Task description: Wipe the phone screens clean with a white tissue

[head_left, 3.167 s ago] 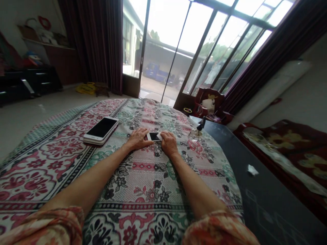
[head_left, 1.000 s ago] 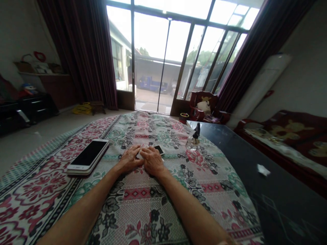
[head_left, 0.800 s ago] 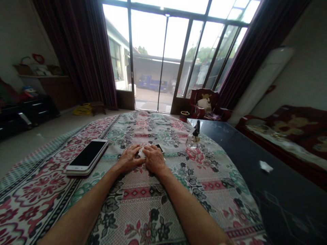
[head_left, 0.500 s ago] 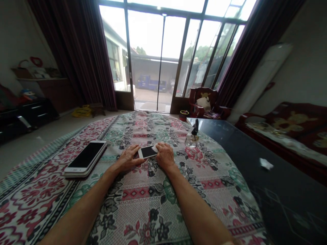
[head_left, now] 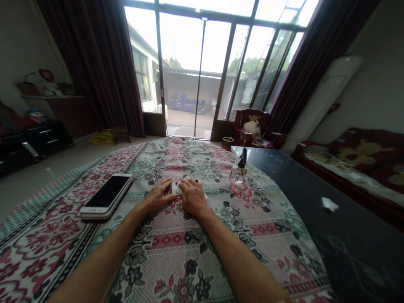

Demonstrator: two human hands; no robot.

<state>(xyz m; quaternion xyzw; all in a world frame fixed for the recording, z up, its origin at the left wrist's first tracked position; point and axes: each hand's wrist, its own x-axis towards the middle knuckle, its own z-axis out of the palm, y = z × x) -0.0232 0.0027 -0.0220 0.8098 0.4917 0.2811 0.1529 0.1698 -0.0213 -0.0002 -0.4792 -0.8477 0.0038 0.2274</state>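
Observation:
My left hand point(head_left: 154, 198) and my right hand point(head_left: 192, 197) meet at the middle of a floral bedspread point(head_left: 202, 256). Between them lies a small white phone point(head_left: 196, 181), mostly hidden. A white tissue point(head_left: 177, 188) covers much of it, with my right hand pressing on top and my left fingertips against its left side. A larger white smartphone point(head_left: 107, 192), screen dark, lies to the left on a second white device point(head_left: 94, 215).
A glass bottle with a black figure point(head_left: 240, 170) stands just beyond my right hand. The bedspread meets a black glass table point(head_left: 315, 235) on the right, with a white scrap point(head_left: 330, 204) on it. Beyond stand a red chair point(head_left: 252, 124) and a glass door point(head_left: 186, 75).
The small phone's dark screen showed half a second ago; the white tissue now covers it. My right hand has moved left over it, closer to my left hand.

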